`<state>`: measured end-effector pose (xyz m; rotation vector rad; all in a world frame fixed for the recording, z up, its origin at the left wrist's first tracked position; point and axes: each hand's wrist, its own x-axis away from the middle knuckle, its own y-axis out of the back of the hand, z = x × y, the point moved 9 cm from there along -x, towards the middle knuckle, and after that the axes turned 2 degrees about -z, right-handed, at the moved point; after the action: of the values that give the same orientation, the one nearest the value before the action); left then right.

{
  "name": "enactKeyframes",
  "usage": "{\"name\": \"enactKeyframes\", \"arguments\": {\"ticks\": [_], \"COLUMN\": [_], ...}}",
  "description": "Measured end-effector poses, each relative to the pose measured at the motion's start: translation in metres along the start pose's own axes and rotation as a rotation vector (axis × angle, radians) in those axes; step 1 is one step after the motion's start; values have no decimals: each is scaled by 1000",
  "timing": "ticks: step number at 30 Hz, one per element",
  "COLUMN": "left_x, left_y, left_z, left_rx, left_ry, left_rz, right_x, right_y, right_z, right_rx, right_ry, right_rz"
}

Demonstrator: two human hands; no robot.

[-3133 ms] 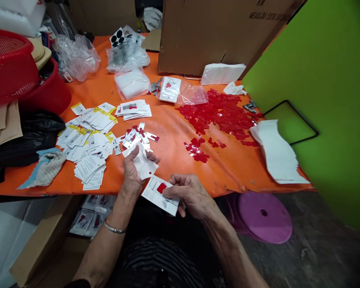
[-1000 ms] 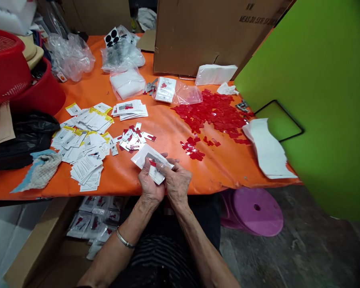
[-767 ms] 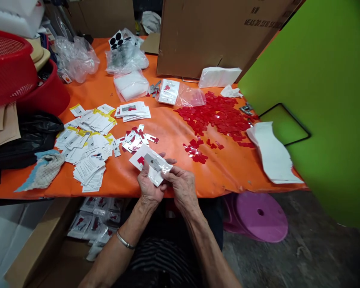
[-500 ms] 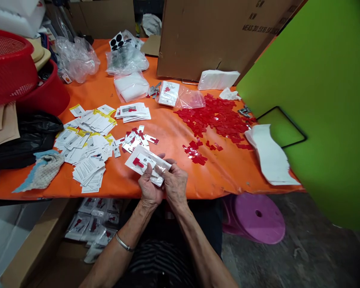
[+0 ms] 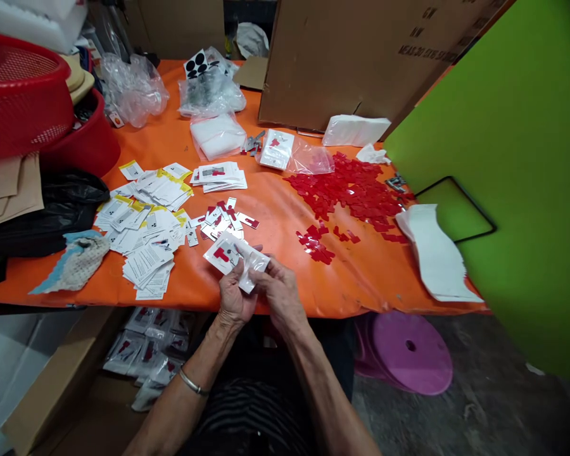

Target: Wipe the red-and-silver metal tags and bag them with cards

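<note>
Both my hands grip one small clear plastic packet (image 5: 228, 254) over the near edge of the orange table (image 5: 266, 278). Inside the packet lie a white card, a red piece and a small grey metal piece. My left hand (image 5: 234, 294) pinches the packet from below and the left. My right hand (image 5: 280, 292) closes on its right end. Just beyond the packet lie several loose cards with red pieces (image 5: 223, 215). A small cluster of red pieces (image 5: 317, 244) lies to the right.
A big heap of red pieces (image 5: 356, 190) lies at the right, with white sheets (image 5: 432, 253) beside a green board (image 5: 508, 164). Printed leaflets (image 5: 142, 221) cover the left. Red baskets (image 5: 23, 95), plastic bags and a cardboard box (image 5: 361, 50) stand behind. Filled packets (image 5: 147, 342) lie in a box below.
My hands came together from apart: the card with the red piece went into the clear packet. Both hands now hold the packet slightly further left and lower.
</note>
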<state>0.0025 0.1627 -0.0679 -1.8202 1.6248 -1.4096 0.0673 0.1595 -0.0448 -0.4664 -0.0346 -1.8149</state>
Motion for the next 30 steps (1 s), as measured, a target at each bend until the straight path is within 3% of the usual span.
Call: {"name": "enactKeyframes", "arguments": {"ticks": [2, 6, 8, 10, 13, 15, 18, 22, 26, 30], "left_x": [1, 5, 7, 6, 4, 2, 3, 8, 12, 13], "left_y": [-1, -1, -1, -1, 2, 8, 14, 3, -5, 3], "left_z": [0, 11, 12, 10, 4, -1, -5, -7, -11, -17], "left_rx": [-11, -18, -14, -18, -13, -1, -35, -188, -306, -345], "left_ry": [2, 40, 30, 22, 26, -2, -47, -31, -33, -95], "left_rz": [2, -8, 1, 21, 10, -58, -137, -46, 35, -58], "right_x": [0, -1, -1, -4, -4, -2, -5, -12, -13, -12], "right_y": [4, 25, 28, 23, 10, 14, 28, 39, 32, 29], "right_z": [1, 7, 6, 1, -2, 3, 17, 25, 20, 18], "right_rx": [-31, 186, 226, 150, -15, -76, -62, 39, 53, 97], "right_ry": [-24, 96, 133, 94, -66, -145, -116, -20, -36, -56], "right_rz": [-13, -263, -309, -211, 64, 117, 34, -117, -106, -100]}}
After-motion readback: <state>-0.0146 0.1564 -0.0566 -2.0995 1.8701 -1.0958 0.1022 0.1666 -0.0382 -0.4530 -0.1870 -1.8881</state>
